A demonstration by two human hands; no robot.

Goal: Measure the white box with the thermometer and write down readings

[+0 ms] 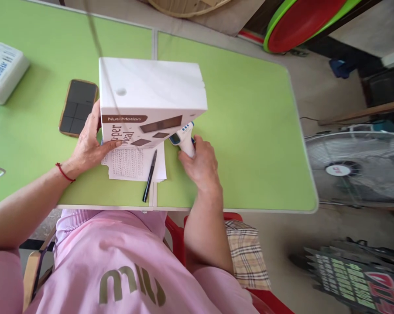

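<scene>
My left hand [90, 138] grips the lower left corner of a white box [151, 85], thumb on its printed front and fingers along its side. The front reads "NutriMotion" and the box is tilted above the table. Wrapped in my right hand [201, 163] is a white and blue handheld infrared thermometer [185, 140] with a small display. Its head is partly hidden behind the box's lower right edge. Below the box lie handwritten paper sheets [128, 165], partly covered by it. A black pen [150, 176] rests slanted across their right side.
A phone [78, 107] lies left of the box on the green folding table [249, 131]. A white device [5, 72] stands at the far left. Beyond the table's right end is a fan [340, 169]. A plaid cloth [247, 253] hangs on a red chair [175, 237].
</scene>
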